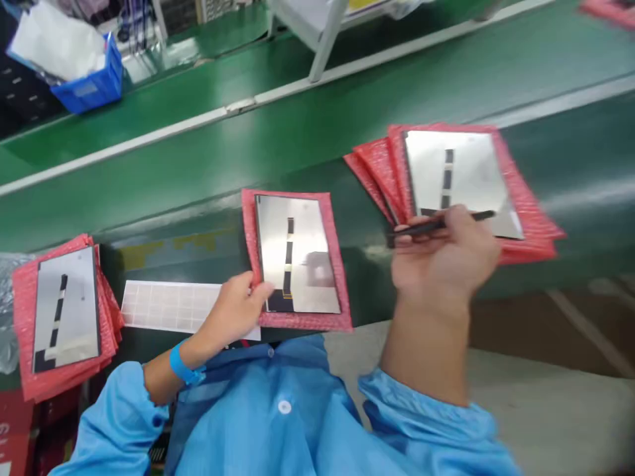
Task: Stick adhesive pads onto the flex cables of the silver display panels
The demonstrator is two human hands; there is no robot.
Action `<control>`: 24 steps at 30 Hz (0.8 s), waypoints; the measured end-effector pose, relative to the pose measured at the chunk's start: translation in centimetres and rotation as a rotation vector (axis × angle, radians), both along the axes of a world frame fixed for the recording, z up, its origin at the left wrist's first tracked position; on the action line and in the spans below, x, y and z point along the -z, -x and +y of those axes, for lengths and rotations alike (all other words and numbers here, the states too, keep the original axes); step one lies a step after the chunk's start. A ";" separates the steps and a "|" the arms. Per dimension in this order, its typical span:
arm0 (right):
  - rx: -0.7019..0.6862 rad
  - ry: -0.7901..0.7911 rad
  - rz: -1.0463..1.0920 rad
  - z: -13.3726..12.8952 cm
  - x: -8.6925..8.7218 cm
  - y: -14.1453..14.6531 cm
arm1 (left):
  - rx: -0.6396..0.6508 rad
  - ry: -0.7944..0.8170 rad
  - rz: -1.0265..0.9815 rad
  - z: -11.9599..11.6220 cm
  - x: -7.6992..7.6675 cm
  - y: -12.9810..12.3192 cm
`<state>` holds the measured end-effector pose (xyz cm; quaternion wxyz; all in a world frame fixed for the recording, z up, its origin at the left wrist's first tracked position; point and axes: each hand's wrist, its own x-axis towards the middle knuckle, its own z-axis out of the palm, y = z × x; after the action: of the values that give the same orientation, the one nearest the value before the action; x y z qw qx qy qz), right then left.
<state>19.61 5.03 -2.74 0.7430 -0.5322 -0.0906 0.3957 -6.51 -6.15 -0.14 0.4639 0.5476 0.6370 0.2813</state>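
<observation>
A flat display panel (310, 264) with a silvery back and a dark ribbon strip lies on a pink bubble-wrap sheet (340, 291) in front of me. My left hand (241, 304) grips its lower left edge, thumb on top. Held in the closed fingers of my right hand (446, 254) is a thin black pen-shaped tool (429, 226); its exact kind is unclear. That hand is over the lower part of another panel (466, 172), on a fanned stack of pink sheets (526, 205). Whether the hand touches this panel I cannot tell.
To the left, a third panel (74, 297) tops a pink stack. A white sheet of pale labels (171, 305) lies partly under my left forearm. Across the green bench (208, 165) runs a pale rail (198, 122); beyond stand a blue bin (94, 82) and a grey rack (327, 39).
</observation>
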 end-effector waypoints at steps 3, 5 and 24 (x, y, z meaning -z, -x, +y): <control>-0.200 -0.042 -0.138 -2.4 -0.6 2.0 | 0.062 -0.081 0.299 -2.0 -0.1 2.7; -0.366 -0.110 -0.198 -3.7 -1.0 4.0 | 0.065 -0.151 0.477 -3.0 0.4 4.8; -0.939 -0.266 -0.408 2.9 2.9 17.8 | 0.144 -0.458 0.903 3.0 4.8 8.4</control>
<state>1.84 7.98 -5.65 0.5142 -0.4015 -0.5115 0.5594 -14.92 -3.15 -4.91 0.0287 0.7447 0.6567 0.1160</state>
